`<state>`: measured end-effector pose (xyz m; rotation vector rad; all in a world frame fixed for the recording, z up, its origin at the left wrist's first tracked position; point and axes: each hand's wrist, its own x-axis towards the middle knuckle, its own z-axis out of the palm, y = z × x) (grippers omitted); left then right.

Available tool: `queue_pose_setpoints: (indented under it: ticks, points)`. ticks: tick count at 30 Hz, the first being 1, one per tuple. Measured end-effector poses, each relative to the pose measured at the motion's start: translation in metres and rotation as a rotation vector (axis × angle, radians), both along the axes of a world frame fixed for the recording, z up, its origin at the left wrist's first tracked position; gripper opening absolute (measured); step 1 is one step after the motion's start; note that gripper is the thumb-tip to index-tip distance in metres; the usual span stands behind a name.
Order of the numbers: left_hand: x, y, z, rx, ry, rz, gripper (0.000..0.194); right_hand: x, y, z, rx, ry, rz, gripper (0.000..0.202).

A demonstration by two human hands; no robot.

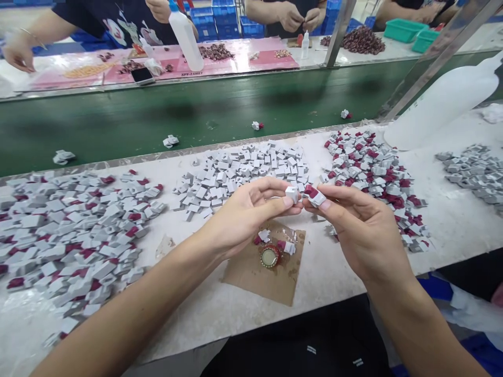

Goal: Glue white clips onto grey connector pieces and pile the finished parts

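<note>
Between the thumb and fingers of my left hand (251, 209) is a small white block-shaped plastic part (292, 194). My right hand (361, 225) pinches a white and dark red plastic part (314, 196). The two parts are held close together, almost touching, over the middle of the table. Below them, a brown cardboard piece (259, 280) carries a bottle cap (269, 256) with a pale inside and wet-looking spots around it. Two more white and red parts (290, 247) lie beside the cap.
Piles of plain white parts (243, 170), white and red parts (78, 235), more white and red parts (373, 167) and grey parts (477, 170) cover the table. A white bottle (444, 104) leans at right. Behind runs a green conveyor belt (220, 102); several people work across it.
</note>
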<state>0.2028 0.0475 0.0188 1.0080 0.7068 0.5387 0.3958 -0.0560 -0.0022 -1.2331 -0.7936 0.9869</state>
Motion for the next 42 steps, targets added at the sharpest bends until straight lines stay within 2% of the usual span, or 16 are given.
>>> queue_pose_setpoints:
  ticks: [4,10,17,21,23,25,27,29,32,34,36,38,40,42]
  points:
    - [-0.001,-0.001,-0.002,0.134,0.009,-0.028,0.021,-0.001,-0.002,-0.004,0.012,-0.046,0.012,0.018]
    - [-0.002,-0.002,0.0,0.251,0.102,-0.047,0.02,-0.001,-0.002,0.0,0.019,-0.074,0.011,0.016]
    - [0.0,-0.01,0.007,0.569,0.203,0.032,0.009,-0.001,0.0,0.012,0.07,-0.189,0.064,0.019]
    - [-0.004,-0.001,0.011,0.692,0.262,0.001,0.01,0.0,0.015,0.015,0.074,-0.233,0.118,0.015]
    - [-0.01,0.014,0.014,0.753,0.317,-0.026,0.012,0.003,0.039,0.013,0.038,-0.287,0.232,0.012]
    - [-0.021,0.038,0.019,0.823,0.448,0.031,0.012,0.003,0.079,0.012,0.008,-0.388,0.307,0.021]
    - [-0.035,0.069,0.022,0.862,0.615,0.203,0.013,-0.005,0.134,0.01,0.014,-0.563,0.271,0.035]
    - [-0.048,0.104,0.023,0.842,0.757,0.407,0.014,-0.022,0.196,0.008,-0.024,-0.873,0.266,0.041]
    - [-0.06,0.15,0.017,0.741,0.897,0.587,0.016,-0.059,0.278,0.003,-0.035,-0.961,0.319,0.042]
    - [-0.062,0.172,0.012,0.671,0.935,0.628,0.019,-0.08,0.315,-0.002,-0.055,-0.979,0.373,0.041]
    - [-0.059,0.187,0.007,0.626,0.949,0.642,0.021,-0.089,0.335,-0.006,-0.089,-0.989,0.402,0.033]
    - [-0.051,0.198,0.003,0.624,0.984,0.601,0.021,-0.082,0.339,-0.008,-0.11,-0.987,0.389,0.024]
    - [-0.04,0.208,-0.003,0.638,1.028,0.51,0.02,-0.063,0.329,-0.005,-0.111,-0.97,0.352,0.024]
    - [-0.026,0.217,-0.008,0.632,1.055,0.395,0.015,-0.035,0.305,0.004,-0.098,-0.934,0.324,0.03]
